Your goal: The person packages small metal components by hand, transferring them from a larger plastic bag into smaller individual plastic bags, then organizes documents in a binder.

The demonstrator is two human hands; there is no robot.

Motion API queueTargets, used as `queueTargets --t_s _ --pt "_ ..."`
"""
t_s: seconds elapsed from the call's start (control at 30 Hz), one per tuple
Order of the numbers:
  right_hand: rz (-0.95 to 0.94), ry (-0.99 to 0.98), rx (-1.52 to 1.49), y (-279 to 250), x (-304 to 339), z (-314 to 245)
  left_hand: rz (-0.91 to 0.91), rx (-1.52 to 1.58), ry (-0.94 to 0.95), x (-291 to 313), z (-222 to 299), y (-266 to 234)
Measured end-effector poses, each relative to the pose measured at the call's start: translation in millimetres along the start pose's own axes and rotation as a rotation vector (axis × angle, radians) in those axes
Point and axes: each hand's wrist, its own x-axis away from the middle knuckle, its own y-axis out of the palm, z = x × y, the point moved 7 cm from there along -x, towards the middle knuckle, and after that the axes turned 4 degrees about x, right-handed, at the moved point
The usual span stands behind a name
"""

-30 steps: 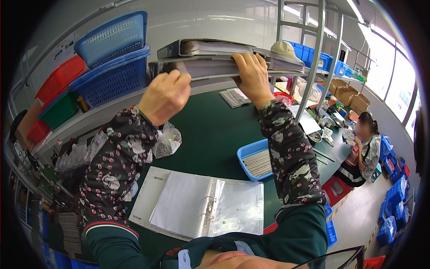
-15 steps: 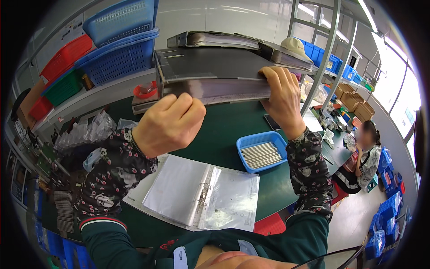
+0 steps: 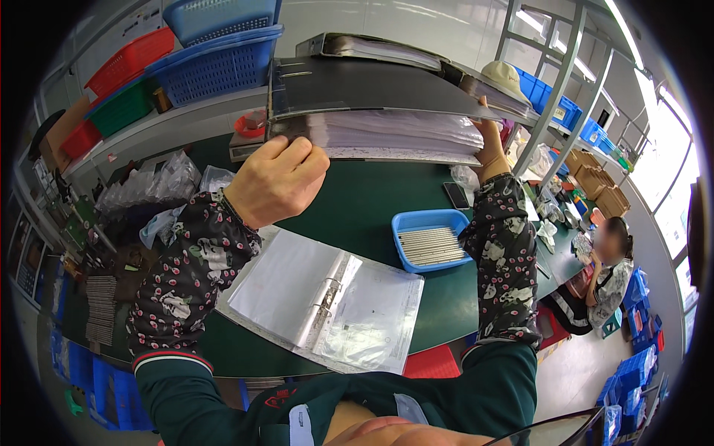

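A thick black ring binder (image 3: 372,97), stuffed with pages, hangs in the air in front of me above the green table (image 3: 364,201). My left hand (image 3: 277,181) grips its left end from below, fingers curled around the edge. My right hand (image 3: 491,145) holds the right end, mostly hidden behind the pages. Below, an open ring binder (image 3: 327,301) with clear plastic sleeves lies flat on the table near my chest.
A blue tray (image 3: 431,238) of thin metal rods sits right of the open binder, a phone (image 3: 455,195) beyond it. Blue, red and green baskets (image 3: 212,63) line the shelf at left. Another binder (image 3: 387,48) rests on the upper shelf. A seated person (image 3: 606,271) works at right.
Both hands have drawn the thick binder off the shelf and toward me, lower and closer to the camera. The open binder on the table has not moved.
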Motion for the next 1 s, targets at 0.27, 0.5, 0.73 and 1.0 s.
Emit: queueTargets --t_s 0.27,0.5,0.73,1.0 --pt "0.23 0.327 -0.546 41.3 41.1 -41.0 -0.018 0.025 -0.013 -5.3 12.4 -37.8" --pt "0.14 0.134 -0.496 43.4 97.9 -54.4 0.087 -0.007 0.054 12.5 29.9 -93.4" --pt "0.509 0.421 -0.218 138.0 246.2 -16.7 -0.042 0.23 0.03 126.6 99.5 -127.2" --pt "0.113 0.439 -0.426 298.3 320.8 61.6 -0.372 0.44 -0.355 290.9 169.3 -161.4"
